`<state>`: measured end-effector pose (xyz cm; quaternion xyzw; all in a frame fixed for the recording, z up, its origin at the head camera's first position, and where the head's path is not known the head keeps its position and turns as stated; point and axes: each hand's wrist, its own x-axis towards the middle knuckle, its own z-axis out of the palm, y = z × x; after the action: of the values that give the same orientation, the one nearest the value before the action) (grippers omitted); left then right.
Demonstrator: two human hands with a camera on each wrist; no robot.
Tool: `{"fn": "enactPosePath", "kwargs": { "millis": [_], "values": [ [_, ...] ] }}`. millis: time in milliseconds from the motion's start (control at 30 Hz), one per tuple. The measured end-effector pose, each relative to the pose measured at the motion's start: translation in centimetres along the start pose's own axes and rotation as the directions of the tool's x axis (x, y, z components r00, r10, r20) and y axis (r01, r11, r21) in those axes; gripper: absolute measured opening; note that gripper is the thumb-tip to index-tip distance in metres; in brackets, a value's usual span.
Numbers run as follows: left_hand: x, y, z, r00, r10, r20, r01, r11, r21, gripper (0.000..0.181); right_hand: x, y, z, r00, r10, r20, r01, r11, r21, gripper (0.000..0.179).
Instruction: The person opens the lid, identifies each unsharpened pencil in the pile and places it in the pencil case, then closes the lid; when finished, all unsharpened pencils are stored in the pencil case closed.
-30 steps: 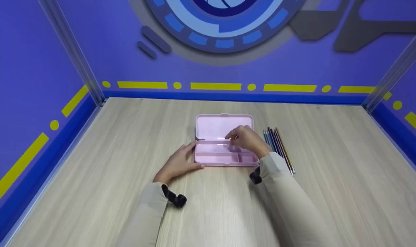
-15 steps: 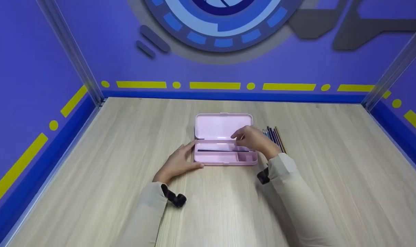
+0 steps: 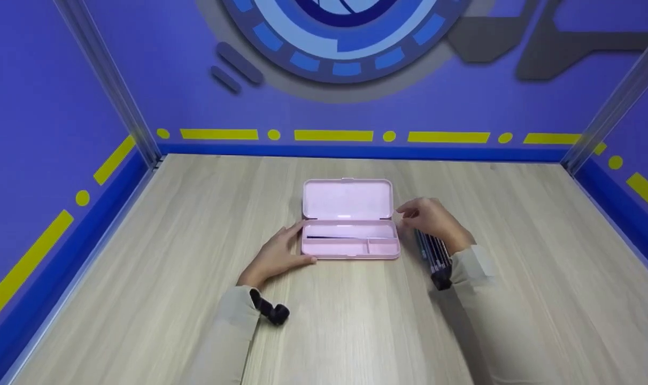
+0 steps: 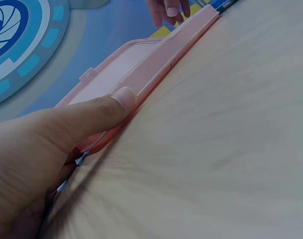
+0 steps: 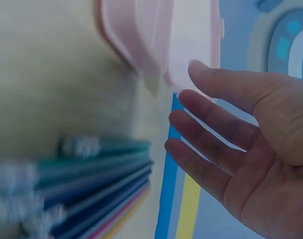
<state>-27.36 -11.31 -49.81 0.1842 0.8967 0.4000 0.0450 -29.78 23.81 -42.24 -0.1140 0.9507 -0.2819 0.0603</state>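
A pink pencil case [image 3: 348, 199] lies with its lid folded back on the table. Along its rear compartment runs one dark pencil [image 3: 329, 237]. My left hand [image 3: 278, 253] grips the case's left end, thumb at the front wall [image 4: 163, 62] and fingers toward the back corner. To the right of the case, my right hand [image 3: 433, 220] hovers over a row of pencils [image 3: 435, 254] and partly hides them in the head view. Its fingers are relaxed and apart in the right wrist view, holding nothing, with the pencils [image 5: 106, 174] below them.
The wood-grain table [image 3: 169, 267] is bounded by a blue back wall [image 3: 463, 107] and side panels. The case has a front compartment and a small square one at front right [image 3: 384, 246]. A black wrist camera [image 3: 440, 279] overlaps the pencils' near ends.
My right hand has moved right, from over the case to the loose pencils. A dark pencil now shows in the rear compartment. My left hand stays at the case's left end.
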Motion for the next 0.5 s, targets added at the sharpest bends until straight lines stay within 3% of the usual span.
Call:
{"fn": "enactPosePath", "kwargs": {
  "millis": [500],
  "values": [
    [0.0,-0.1,0.0,1.0,-0.01,0.003,0.01,1.0,-0.003,0.094,-2.8,4.8,-2.3,0.994,0.107,-0.023,-0.106,0.994,0.037,0.038]
  ]
}}
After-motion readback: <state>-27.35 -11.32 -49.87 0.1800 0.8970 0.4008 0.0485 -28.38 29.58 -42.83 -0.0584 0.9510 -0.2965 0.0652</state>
